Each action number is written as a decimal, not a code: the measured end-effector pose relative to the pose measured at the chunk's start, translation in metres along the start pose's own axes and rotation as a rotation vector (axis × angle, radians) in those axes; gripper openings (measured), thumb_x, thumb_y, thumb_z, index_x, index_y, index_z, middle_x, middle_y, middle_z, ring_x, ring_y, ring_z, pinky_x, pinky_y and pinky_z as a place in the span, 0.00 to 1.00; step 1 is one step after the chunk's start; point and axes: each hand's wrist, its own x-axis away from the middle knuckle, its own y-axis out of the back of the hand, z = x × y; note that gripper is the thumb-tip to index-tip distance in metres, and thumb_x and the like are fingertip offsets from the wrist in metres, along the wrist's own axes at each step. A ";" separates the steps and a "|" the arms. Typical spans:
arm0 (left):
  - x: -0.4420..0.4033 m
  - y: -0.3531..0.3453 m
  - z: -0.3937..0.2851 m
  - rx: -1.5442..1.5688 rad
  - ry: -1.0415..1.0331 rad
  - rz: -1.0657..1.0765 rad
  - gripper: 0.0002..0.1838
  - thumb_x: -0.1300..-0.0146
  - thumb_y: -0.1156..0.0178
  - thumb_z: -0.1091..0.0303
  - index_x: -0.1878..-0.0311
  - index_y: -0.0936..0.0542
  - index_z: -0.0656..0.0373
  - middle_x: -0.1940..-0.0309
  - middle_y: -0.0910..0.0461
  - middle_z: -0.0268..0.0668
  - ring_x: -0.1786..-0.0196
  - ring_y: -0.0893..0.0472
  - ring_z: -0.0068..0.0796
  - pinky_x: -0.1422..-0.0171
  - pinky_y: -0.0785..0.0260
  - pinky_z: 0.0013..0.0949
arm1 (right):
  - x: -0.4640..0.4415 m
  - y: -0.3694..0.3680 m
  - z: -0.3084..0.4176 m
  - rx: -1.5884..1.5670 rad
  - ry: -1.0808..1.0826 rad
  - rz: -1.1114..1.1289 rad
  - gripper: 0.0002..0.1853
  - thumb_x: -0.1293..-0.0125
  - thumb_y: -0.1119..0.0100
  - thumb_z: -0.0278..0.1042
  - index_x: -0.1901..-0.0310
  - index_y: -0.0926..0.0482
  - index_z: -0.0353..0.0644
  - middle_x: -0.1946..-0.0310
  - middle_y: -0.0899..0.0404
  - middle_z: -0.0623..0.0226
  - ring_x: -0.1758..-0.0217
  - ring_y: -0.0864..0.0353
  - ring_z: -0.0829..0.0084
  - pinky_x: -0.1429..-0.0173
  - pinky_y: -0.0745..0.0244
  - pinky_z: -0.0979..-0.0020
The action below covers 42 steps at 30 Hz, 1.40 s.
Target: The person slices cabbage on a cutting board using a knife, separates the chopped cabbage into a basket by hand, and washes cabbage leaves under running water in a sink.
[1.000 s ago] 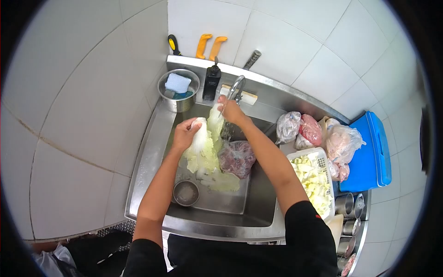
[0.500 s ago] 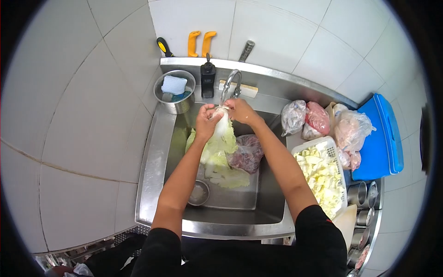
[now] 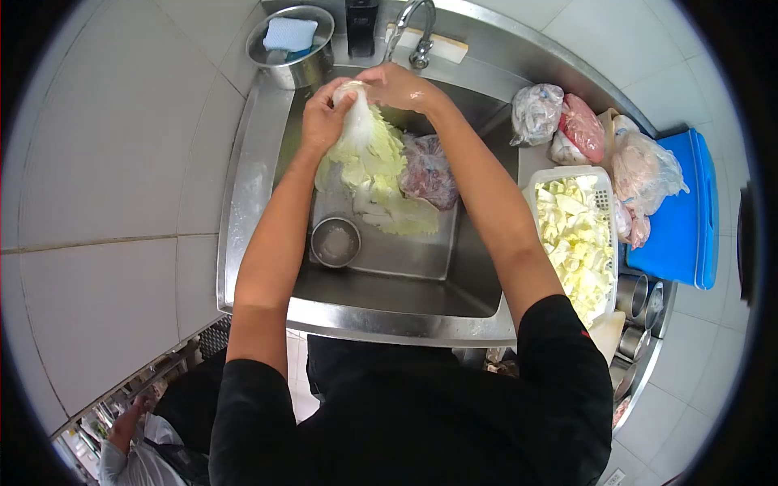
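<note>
My left hand (image 3: 326, 120) is closed on the white stem end of a napa cabbage leaf (image 3: 356, 134), thumb in front. My right hand (image 3: 395, 87), just below the faucet (image 3: 415, 36), is closed with its fingertips at the top of the same stem. The leaf hangs with its frilly green part downward over the sink (image 3: 397, 293). Below it, more cabbage leaves (image 3: 405, 217) lie in the basin. A clear bag of dark red frozen meat (image 3: 429, 172) rests beside them.
A white basket (image 3: 609, 243) of cut cabbage stands right of the sink, near bagged meat (image 3: 582, 125) and a blue box (image 3: 689, 211). A metal pot (image 3: 300, 74) with sponges sits at the back left. Another person's arm (image 3: 123, 428) shows at lower left.
The camera view has tilted down, so the sink sits higher in the picture. My hands and the leaf have shifted slightly left of the faucet. More of the drain shows.
</note>
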 end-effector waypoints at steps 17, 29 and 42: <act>0.163 0.133 -0.015 -0.049 0.243 -0.160 0.17 0.35 0.47 0.81 0.42 0.29 0.64 0.44 0.26 0.41 0.42 0.26 0.30 0.40 0.31 0.32 | -0.030 -0.279 -0.267 0.866 -0.063 0.062 0.16 0.40 0.43 0.34 0.50 0.17 0.54 0.37 0.31 0.59 0.31 0.38 0.53 0.36 0.33 0.55; 0.173 0.141 -0.009 0.154 0.329 -0.219 0.17 0.30 0.47 0.75 0.41 0.34 0.65 0.42 0.25 0.46 0.45 0.24 0.28 0.38 0.31 0.31 | -0.046 -0.228 -0.228 1.108 0.056 0.357 0.22 0.37 0.46 0.33 0.40 0.25 0.48 0.41 0.28 0.61 0.32 0.36 0.58 0.35 0.37 0.49; 0.094 0.117 -0.031 0.277 0.301 -0.068 0.18 0.30 0.41 0.64 0.42 0.25 0.63 0.54 0.20 0.32 0.52 0.23 0.19 0.45 0.30 0.25 | -0.042 -0.031 -0.057 0.351 -0.014 -0.060 0.09 0.37 0.40 0.29 0.57 0.16 0.39 0.63 0.15 0.61 0.60 0.19 0.74 0.52 0.25 0.68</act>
